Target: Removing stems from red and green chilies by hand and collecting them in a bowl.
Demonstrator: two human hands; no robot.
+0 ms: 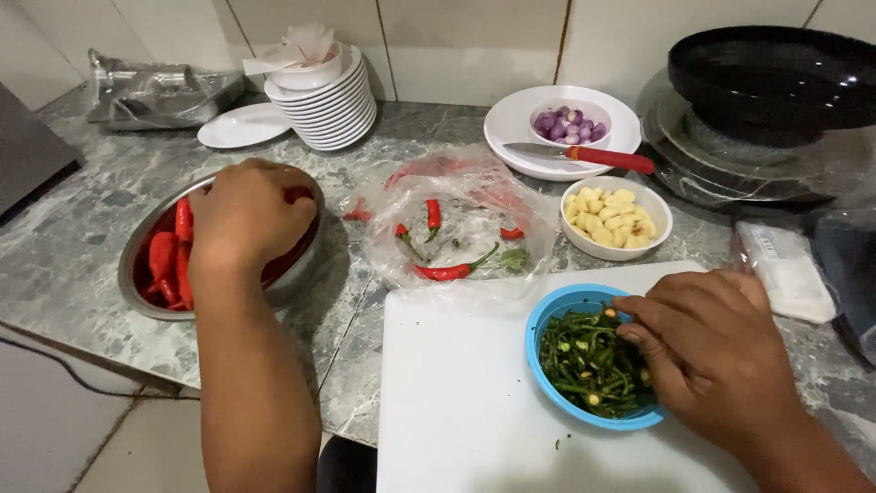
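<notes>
The left hand (pixel 246 215) dips curled fingers into the metal bowl (pixel 137 256) of red chillies (pixel 169 260), while the right hand (pixel 716 351), fingers together, touches stems (pixel 589 361) in the blue bowl (pixel 547 319), so sorting is underway.

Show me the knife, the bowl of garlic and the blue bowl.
Knife (pixel 610 159), head view, on its red handle.
Bowl of garlic (pixel 659 212), head view, on its white rim.
Blue bowl (pixel 546 313), head view, on its rim.

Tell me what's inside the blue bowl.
The blue bowl holds green chili stems with some pale bits. The right hand covers its right side, hiding what lies there.
</notes>
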